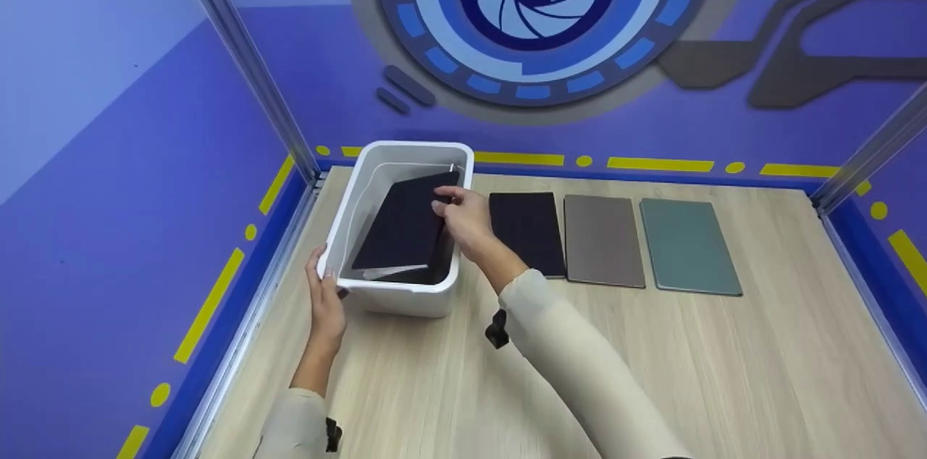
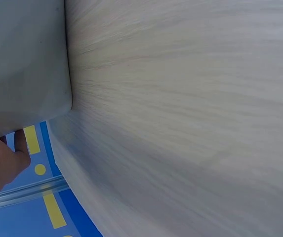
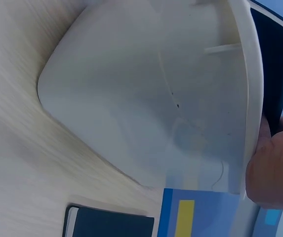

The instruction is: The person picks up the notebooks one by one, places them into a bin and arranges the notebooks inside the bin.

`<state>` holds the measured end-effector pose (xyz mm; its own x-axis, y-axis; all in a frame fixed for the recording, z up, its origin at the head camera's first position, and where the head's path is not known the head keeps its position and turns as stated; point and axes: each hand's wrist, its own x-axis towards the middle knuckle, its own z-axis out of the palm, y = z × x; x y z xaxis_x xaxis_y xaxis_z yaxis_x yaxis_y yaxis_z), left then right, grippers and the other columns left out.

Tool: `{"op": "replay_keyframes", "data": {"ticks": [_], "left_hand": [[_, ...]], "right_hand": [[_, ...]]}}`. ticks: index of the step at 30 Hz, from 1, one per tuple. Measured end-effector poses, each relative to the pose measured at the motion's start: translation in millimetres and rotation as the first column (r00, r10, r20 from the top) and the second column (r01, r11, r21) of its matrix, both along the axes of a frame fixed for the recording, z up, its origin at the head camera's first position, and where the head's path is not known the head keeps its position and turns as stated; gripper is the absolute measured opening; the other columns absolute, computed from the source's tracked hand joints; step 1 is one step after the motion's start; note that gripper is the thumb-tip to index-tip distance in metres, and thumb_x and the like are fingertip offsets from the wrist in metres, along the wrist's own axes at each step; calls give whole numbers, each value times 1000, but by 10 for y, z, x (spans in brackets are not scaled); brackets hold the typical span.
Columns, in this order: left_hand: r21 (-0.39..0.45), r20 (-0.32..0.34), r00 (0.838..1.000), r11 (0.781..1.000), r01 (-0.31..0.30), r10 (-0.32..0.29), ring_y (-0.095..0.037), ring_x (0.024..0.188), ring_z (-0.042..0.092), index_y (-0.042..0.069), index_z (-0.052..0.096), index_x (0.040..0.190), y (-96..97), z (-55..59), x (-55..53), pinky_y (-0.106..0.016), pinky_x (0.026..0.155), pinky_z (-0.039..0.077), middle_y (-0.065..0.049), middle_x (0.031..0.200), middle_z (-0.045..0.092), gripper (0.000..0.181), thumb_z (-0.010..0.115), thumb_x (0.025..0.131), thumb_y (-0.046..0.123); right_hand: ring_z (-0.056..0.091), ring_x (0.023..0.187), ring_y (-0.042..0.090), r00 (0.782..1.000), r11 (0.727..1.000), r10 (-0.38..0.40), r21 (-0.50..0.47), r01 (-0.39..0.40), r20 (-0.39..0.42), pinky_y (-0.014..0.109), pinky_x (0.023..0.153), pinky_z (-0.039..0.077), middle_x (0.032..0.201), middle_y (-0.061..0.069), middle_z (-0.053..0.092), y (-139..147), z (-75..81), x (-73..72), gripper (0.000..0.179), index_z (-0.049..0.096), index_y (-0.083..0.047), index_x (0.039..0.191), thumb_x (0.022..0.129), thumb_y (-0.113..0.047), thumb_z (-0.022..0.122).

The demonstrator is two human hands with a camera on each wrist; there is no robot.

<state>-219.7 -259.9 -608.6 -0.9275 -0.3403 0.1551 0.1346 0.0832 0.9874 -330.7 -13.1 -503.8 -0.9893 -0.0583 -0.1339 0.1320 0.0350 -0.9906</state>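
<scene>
A white plastic bin [image 1: 405, 302] stands on the table, a black notebook [image 1: 402, 224] slanting inside it. With thumb and fingers my right hand [image 1: 469, 221] pinches the notebook's right edge, just above the bin's right rim. In the right wrist view the notebook [image 3: 274, 59] projects past the rim, beside my right hand [image 3: 274, 168]. My left hand [image 1: 327, 303] grips the bin's front left corner at the rim. Only part of my left hand [image 2: 5, 160] shows in the left wrist view, against the bin [image 2: 22, 64]. What lies beneath the notebook is mostly hidden.
Right of the bin, a second black notebook [image 1: 525, 234], a grey-brown notebook [image 1: 603, 240] and a green notebook [image 1: 688, 245] lie flat in a row. Printed blue panels [image 1: 405, 129] with metal corner posts [image 1: 246, 57] enclose the wooden table [image 1: 782, 358].
</scene>
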Motion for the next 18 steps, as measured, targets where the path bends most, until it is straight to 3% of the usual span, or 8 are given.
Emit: {"op": "replay_keyframes", "data": {"ticks": [18], "left_hand": [[2, 10, 1000, 1000, -5, 5, -31, 146, 35, 15, 21, 167, -2, -1, -9, -32, 114, 30, -20, 166, 30, 53, 24, 114, 20]], "right_hand": [[59, 97, 19, 999, 998, -25, 59, 27, -30, 24, 77, 50, 111, 7, 64, -14, -7, 3, 28, 77, -10, 125, 98, -8, 71]]}}
